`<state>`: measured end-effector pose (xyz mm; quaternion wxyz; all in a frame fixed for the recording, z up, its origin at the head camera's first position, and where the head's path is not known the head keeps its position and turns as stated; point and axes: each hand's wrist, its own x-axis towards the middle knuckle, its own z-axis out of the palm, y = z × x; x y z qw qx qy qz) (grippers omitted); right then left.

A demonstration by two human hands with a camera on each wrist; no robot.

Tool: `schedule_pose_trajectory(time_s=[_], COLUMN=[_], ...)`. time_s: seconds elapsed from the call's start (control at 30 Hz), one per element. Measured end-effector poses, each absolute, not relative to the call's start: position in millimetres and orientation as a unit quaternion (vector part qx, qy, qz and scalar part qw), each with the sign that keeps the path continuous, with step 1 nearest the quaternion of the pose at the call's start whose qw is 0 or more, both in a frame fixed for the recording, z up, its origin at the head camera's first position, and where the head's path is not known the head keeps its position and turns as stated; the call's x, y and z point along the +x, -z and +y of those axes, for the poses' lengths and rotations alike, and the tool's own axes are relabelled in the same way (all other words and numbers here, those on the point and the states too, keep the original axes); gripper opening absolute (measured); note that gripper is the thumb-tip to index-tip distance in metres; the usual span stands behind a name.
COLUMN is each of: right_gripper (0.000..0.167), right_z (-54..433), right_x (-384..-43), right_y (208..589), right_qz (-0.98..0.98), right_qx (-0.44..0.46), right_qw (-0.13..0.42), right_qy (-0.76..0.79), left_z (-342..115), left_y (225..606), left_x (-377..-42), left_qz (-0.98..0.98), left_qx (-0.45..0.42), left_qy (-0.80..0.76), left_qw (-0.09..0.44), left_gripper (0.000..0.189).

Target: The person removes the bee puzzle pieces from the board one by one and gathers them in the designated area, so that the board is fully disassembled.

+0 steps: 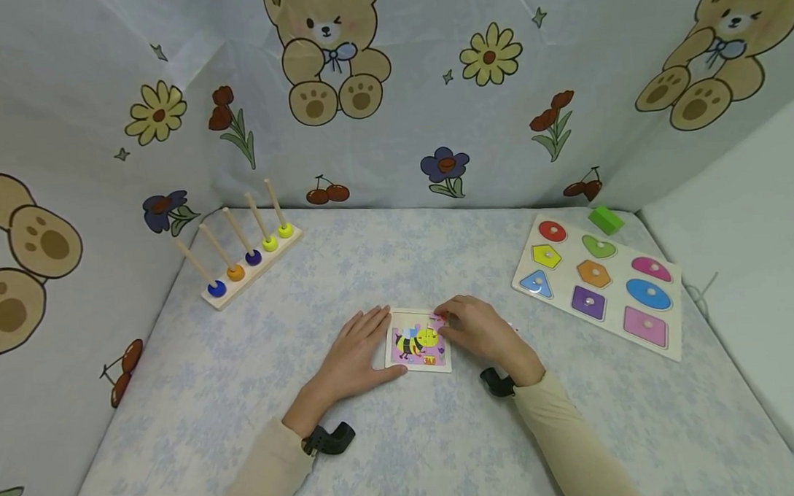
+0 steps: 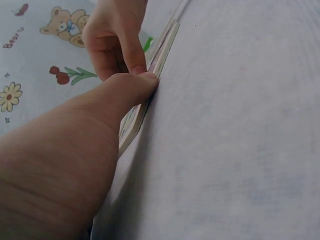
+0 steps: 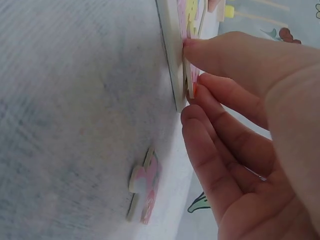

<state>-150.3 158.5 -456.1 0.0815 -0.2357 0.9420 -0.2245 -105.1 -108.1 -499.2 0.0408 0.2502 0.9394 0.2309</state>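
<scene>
A small square jigsaw puzzle (image 1: 419, 367) with a yellow and black bee on pink lies flat in its pale wooden frame. My left hand (image 1: 355, 355) rests along its left side, fingers extended, thumb on the near edge (image 2: 131, 135). My right hand (image 1: 481, 331) is at the upper right corner, where thumb and fingers pinch a pink puzzle piece (image 3: 193, 85). In the right wrist view that piece sits tilted, partly raised over the frame. Loose pink puzzle pieces (image 3: 145, 186) lie on the table by the right hand, mostly hidden behind it in the head view.
A wooden peg stand (image 1: 241, 285) with coloured beads on its rods stands at the back left. At the back right lies a shape board (image 1: 562, 271) with knobbed pieces, a green block (image 1: 606, 220) by its far edge. Printed cloth (image 1: 394, 160) hangs behind the table.
</scene>
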Motion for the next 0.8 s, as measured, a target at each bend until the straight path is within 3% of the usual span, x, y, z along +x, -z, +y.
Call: schedule_pose_trajectory(time_s=[0.43,0.8], right_gripper=[0.027,0.028], right_z=[183.0,226.3], right_x=[-145.7,-140.4], right_y=[451.5,446.7], right_qz=[0.933,0.936], right_qx=[-0.255,-0.232], right_qw=[0.019,0.034], right_qy=[0.252,0.264], left_z=[-109.1,-108.7], left_y=[503.4,503.3], left_x=[-105.9,-106.8], left_qz=[0.94,0.94], left_qx=[0.252,0.25], left_qy=[-0.224,-0.227], left_qw=[0.042,0.05], left_gripper=[0.101,0.102])
